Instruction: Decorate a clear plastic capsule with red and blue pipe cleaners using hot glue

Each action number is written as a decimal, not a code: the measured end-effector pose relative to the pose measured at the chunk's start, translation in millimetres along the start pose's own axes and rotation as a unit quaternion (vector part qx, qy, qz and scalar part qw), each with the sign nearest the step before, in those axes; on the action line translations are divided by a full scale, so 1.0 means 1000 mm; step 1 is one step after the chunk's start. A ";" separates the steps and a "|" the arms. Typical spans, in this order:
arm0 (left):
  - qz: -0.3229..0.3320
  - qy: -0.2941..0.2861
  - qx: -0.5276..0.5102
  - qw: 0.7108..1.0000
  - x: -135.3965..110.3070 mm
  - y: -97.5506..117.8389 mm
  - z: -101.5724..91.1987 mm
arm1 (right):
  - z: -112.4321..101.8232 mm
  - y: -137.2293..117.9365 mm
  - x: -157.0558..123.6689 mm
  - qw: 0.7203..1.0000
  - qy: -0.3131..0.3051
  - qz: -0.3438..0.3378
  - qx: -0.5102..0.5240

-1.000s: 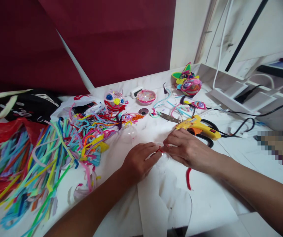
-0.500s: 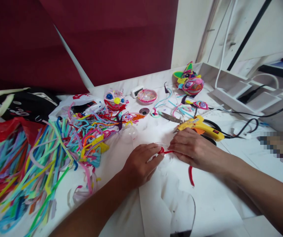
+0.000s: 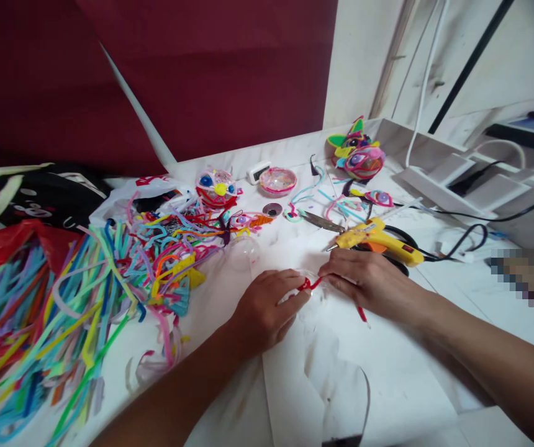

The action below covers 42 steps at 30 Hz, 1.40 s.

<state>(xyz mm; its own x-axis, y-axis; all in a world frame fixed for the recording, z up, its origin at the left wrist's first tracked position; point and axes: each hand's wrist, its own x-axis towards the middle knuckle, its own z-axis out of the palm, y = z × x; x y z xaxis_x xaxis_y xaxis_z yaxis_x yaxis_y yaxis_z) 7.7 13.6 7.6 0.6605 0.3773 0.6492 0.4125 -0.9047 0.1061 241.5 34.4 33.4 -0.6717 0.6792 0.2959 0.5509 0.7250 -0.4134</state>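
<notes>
Near side of yellow glue gun [image 3: 373, 233]: left hand [image 3: 265, 305] pinches curl of red pipe cleaner [image 3: 306, 284], right hand [image 3: 375, 280] its tail; likely light, bendy, best held by 2 ends.

Black bag [image 3: 69, 206] before a maroon backdrop [image 3: 220, 74]

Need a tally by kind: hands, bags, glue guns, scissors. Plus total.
Hands: 2 (left hand, right hand)
Bags: 3 (red bag, white bag, black bag)
Yellow glue gun: 1
Scissors: 1
Total: 7
</notes>
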 end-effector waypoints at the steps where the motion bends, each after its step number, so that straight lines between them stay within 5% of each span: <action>1: 0.000 -0.001 -0.001 1.000 0.001 0.000 0.000 | 0.002 0.000 0.000 1.000 0.007 0.001 -0.015; 12: -0.006 -0.017 -0.006 1.000 0.004 0.002 -0.004 | 0.011 -0.004 0.006 0.994 0.037 -0.029 -0.096; 17: 0.000 -0.014 -0.008 1.000 0.003 0.001 -0.002 | -0.002 0.003 0.007 0.993 0.048 -0.060 -0.088; 21: 0.004 -0.011 -0.005 1.000 0.001 0.000 -0.002 | -0.029 0.030 -0.006 0.979 0.094 0.072 -0.163; 26: 0.003 -0.008 0.009 1.000 0.000 0.001 -0.002 | -0.052 0.061 -0.027 0.931 -0.022 0.274 -0.239; 32: 0.009 -0.004 0.006 1.000 0.001 0.000 -0.001 | -0.049 0.077 -0.032 0.938 -0.086 0.297 -0.158; 42: -0.002 -0.009 0.002 1.000 0.000 0.002 -0.002 | -0.063 0.079 -0.041 0.948 -0.038 0.313 -0.035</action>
<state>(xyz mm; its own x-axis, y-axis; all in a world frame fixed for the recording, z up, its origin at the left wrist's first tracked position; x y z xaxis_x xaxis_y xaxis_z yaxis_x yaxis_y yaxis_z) 7.1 11.4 9.1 0.6702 0.3841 0.6350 0.4176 -0.9025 0.1052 343.9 71.3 43.1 -0.2336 0.9709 -0.0521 0.8835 0.1896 -0.4283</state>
